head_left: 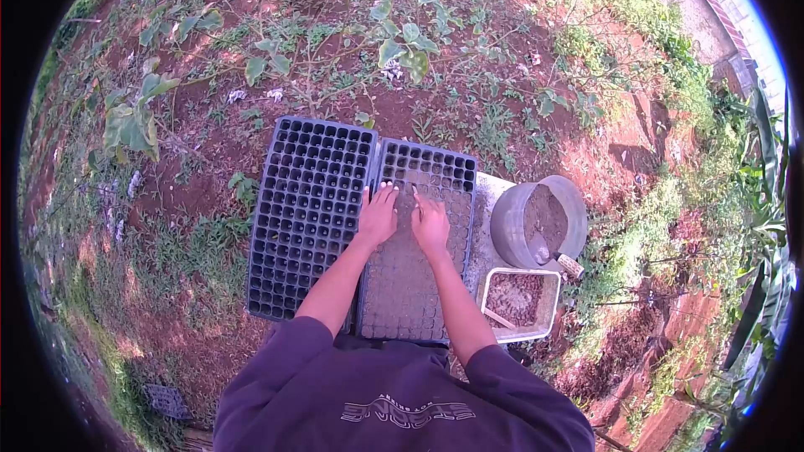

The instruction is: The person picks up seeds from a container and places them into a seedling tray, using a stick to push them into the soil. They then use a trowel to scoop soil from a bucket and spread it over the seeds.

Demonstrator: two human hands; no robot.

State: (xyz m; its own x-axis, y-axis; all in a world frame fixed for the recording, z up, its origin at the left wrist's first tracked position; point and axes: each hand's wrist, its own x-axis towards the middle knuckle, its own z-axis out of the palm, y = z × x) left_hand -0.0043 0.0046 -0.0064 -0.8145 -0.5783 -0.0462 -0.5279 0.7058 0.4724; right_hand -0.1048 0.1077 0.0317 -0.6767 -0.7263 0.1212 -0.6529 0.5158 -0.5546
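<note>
My left hand [379,214] rests with fingers stretched out along the left edge of a black seedling tray [373,289] mostly filled with soil. My right hand [430,223] is over the same tray, fingers drawn together and pointing down at the soil near the unfilled cells; I cannot tell what small thing, if any, they hold. The last rows of cells at the tray's far end hold no soil. Close against its left side lies a second seedling tray [314,192], its cells dark and without soil.
To the right stands a round clear tub [508,230] of soil with a scoop [546,256] in it. Nearer me is a white rectangular container [550,318] of reddish-brown grains with a small stick [499,318]. Leafy plants [402,46] grow from the soil ahead.
</note>
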